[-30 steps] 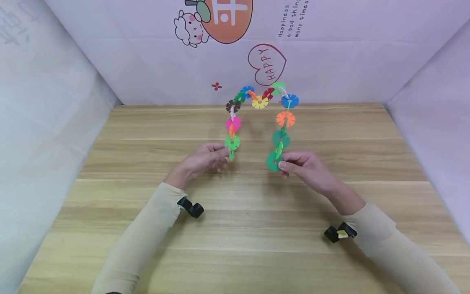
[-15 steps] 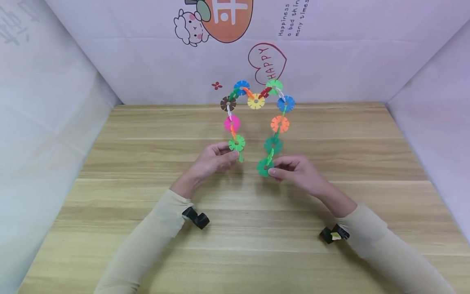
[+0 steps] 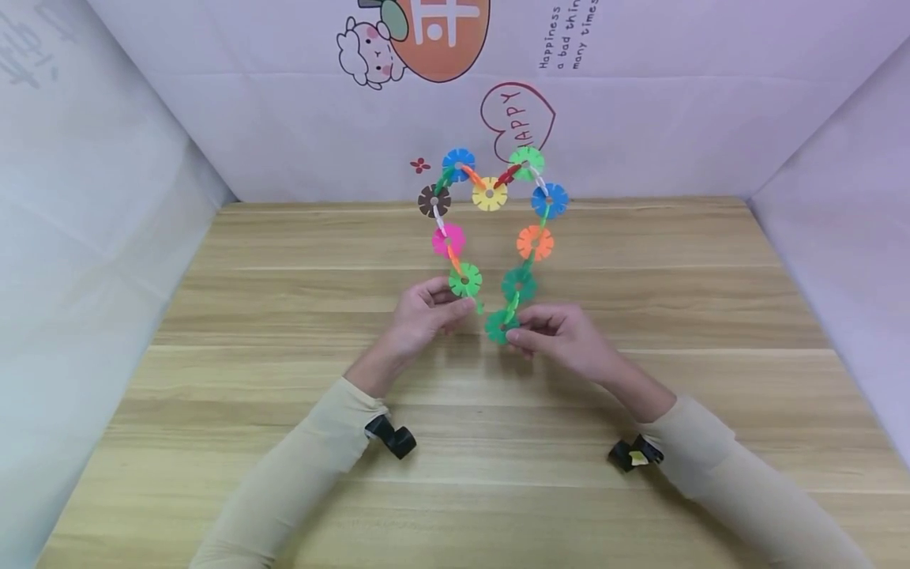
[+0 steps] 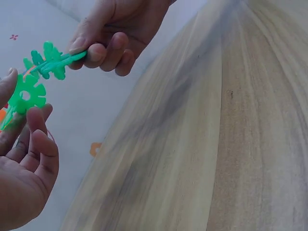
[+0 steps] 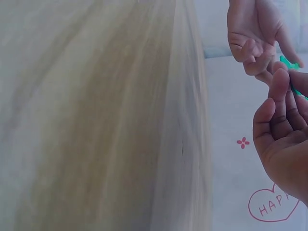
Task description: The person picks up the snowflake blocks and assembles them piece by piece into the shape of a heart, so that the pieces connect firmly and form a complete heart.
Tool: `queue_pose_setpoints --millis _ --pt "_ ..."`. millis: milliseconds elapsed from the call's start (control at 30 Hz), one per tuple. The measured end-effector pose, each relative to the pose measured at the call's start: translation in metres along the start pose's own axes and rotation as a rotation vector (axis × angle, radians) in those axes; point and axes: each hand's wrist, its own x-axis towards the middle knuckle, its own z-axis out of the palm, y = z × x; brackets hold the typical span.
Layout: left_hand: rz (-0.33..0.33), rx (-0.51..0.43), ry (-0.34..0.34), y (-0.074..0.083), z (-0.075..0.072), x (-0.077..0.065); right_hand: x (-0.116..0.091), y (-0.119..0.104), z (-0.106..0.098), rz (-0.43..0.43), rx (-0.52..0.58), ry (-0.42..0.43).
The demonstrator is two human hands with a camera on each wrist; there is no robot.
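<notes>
A chain of slotted plastic snowflake discs, with a yellow disc at its top dip, is held up in a heart-like outline in the head view. Its two lower ends are close but apart. My left hand pinches the left end, by a light green disc; a further green disc sticks out edge-on past the thumb. Between thumb and fingers, my right hand grips the dark green disc at the other end. In the left wrist view, the left end's green disc faces the camera, partly covered by fingers.
Under the hands lies a wood-grain table. A white cloth backdrop with printed drawings stands behind it, and white side panels flank it. Black wrist cameras sit on both sleeves, the left camera and the right camera.
Both hands have moved inward, bringing the chain's lower ends closer together. The chain's outline has narrowed at the bottom, and its discs have turned flatter toward the head camera.
</notes>
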Motion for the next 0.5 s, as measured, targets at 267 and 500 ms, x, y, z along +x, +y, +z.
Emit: queue_pose_setpoints --millis 267,500 --pt "0.044 0.008 0.004 0.002 0.001 -0.005 0.004 0.001 0.010 -0.035 0.025 0.083" --pt "0.060 0.013 0.029 0.002 -0.001 -0.008 0.006 0.001 0.019 -0.036 0.046 0.183"
